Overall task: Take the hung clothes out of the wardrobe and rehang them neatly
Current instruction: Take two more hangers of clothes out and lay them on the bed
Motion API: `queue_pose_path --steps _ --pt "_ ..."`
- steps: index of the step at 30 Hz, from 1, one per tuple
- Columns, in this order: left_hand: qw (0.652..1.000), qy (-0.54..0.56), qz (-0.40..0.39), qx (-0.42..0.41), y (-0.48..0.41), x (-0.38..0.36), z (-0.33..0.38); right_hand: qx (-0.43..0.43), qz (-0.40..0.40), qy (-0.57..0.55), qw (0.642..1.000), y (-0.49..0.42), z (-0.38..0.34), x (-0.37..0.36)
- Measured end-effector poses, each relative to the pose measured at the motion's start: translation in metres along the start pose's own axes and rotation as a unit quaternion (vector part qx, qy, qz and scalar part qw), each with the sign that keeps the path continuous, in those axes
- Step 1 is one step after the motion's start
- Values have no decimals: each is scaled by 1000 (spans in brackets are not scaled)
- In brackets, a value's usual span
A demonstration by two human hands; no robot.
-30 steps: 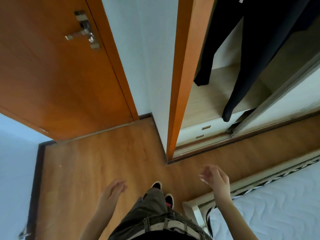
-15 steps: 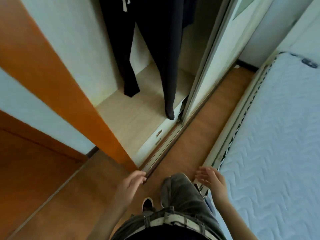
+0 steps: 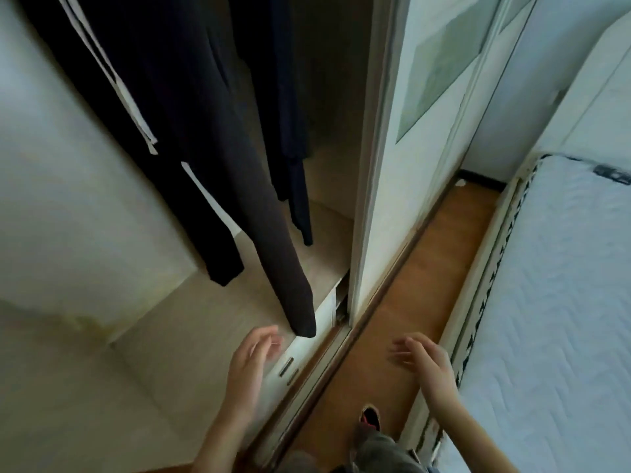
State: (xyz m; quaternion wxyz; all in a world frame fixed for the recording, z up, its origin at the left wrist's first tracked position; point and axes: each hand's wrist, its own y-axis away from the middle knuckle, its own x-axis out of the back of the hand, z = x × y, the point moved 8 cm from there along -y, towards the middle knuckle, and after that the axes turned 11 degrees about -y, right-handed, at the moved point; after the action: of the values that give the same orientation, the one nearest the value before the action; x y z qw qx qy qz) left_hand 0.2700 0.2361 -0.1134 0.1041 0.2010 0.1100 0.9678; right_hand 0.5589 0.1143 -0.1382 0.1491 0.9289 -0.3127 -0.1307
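**Change since the earlier frames:** the view has been brought close to the open wardrobe (image 3: 68, 216). Both hands have been raised toward its front edge.

**Left hand** (image 3: 254, 353): fingers loosely extended, nothing held. It is placed just below and beside the lower end of the brown-black garment (image 3: 239, 199). Contact cannot be told through the blur.

**Right hand** (image 3: 423, 360): fingers spread wide, nothing held. It is positioned over the wooden floor (image 3: 437, 261), well apart from the clothes.

**Hung clothes:** three dark items are recorded, all hanging inside the wardrobe.
- A white-striped garment (image 3: 112, 107) is at the left.
- The long brown-black garment is in the middle.
- A navy garment (image 3: 293, 172) is behind it.
- The hangers and rail are out of view above.

**Step in hand:** this is judged to be the approach, as no garment has been taken out yet. An upward reach to a hanger is called for next. The item is better lifted off the rail than drawn by its hem.

**Edges and open room:**
- The opening is bounded on the right by the sliding door (image 3: 409, 199), just beside the navy garment.
- A drawer front (image 3: 290, 361) sits below the wardrobe's shelf edge.
- Only a narrow strip of floor is left between the door track and the bed (image 3: 563, 319).
- The mattress is judged usable for laying items down.
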Motion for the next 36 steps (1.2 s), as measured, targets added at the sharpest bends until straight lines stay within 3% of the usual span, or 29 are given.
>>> queue_pose_path --steps 5,10,14,16,17,19,21,22,24,26,29,32,34,36 --pt "980 37 149 -130 -56 63 142 141 -169 29 975 -77 -180 -97" --pt "913 17 278 -299 -66 159 313 335 -280 49 898 -81 -371 -209" --pt "838 60 385 -382 -59 229 417 468 -273 10 841 -65 -499 -277" --pt "824 79 416 -377 -74 260 455 514 -223 27 828 -64 -555 -305" --pt "833 83 413 -358 -88 272 472 525 -190 55 828 -68 -579 -318" --pt "882 91 369 -279 -121 284 495 500 -144 134 843 -89 -614 -346" --pt "928 157 272 -199 -151 281 507 413 -132 219 874 -124 -624 -375" --pt "935 200 230 -183 -158 275 511 356 -144 230 894 -142 -621 -385" --pt "931 264 182 -175 -166 270 517 242 -198 166 935 -166 -608 -404" --pt "925 310 139 -173 -175 265 523 206 -209 78 953 -181 -606 -417" --pt "898 385 126 -170 -188 263 527 240 -169 50 954 -194 -613 -424" --pt "883 385 184 -194 -194 277 531 311 -120 51 942 -194 -623 -422" --pt "876 378 207 -216 -196 286 533 316 -116 5 942 -186 -628 -419" --pt "857 416 182 -245 -192 289 540 321 -121 -19 939 -175 -634 -418"
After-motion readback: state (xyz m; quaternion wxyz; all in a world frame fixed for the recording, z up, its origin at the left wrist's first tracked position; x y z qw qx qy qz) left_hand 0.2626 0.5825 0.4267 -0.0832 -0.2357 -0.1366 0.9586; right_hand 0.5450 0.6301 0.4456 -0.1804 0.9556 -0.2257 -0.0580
